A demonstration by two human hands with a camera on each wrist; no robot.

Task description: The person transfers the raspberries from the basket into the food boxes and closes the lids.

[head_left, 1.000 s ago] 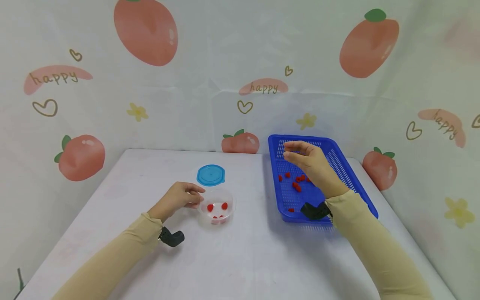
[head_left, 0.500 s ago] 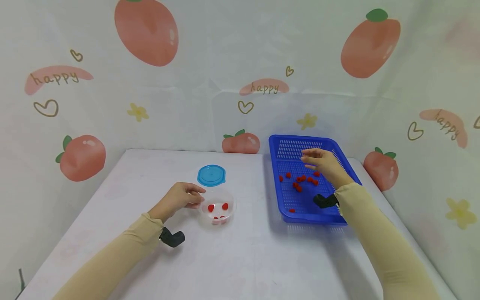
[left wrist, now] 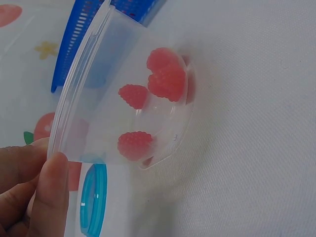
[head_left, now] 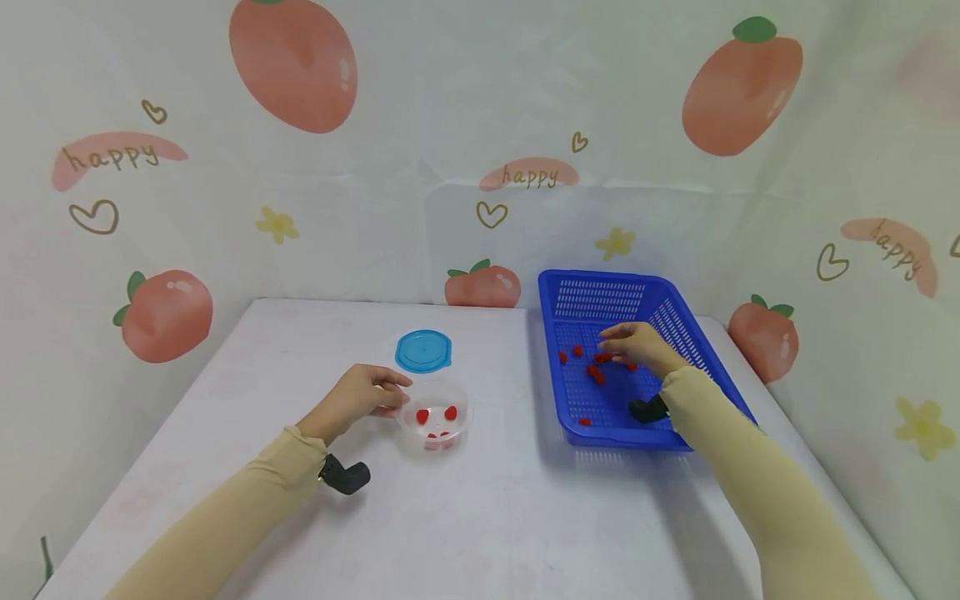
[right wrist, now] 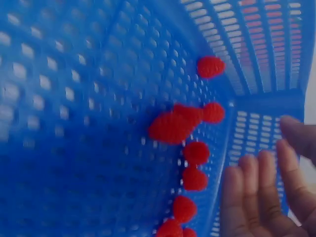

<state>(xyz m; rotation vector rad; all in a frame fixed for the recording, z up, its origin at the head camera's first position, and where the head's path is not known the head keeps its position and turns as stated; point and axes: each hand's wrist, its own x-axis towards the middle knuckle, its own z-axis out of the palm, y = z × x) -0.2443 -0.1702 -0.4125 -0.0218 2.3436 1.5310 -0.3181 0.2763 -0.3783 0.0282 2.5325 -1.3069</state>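
Note:
My left hand (head_left: 362, 398) pinches the rim of a clear plastic container (left wrist: 106, 123) between thumb and fingers. Several red raspberries (left wrist: 135, 145) lie in the bottom of this container, which stands on the table. Over on the right, my right hand (head_left: 637, 345) hovers inside a blue plastic basket (head_left: 626, 435), above more raspberries (head_left: 596, 375). In the right wrist view, its fingers (right wrist: 266, 185) are extended, the thumb stands apart, and nothing is between them. Below the hand, a group of raspberries (right wrist: 170, 128) lies on the perforated basket floor; some are blurred.
A blue lid (head_left: 423, 351) lies flat on the white table (head_left: 480, 517), just behind the container. The basket's raised, slotted walls surround the right hand's area. A printed cloth (head_left: 390, 117) hangs behind the table and along its sides.
My right hand has moved from over the basket's left part to the right, then lowered toward the raspberries. The left hand and the container have stayed in place.

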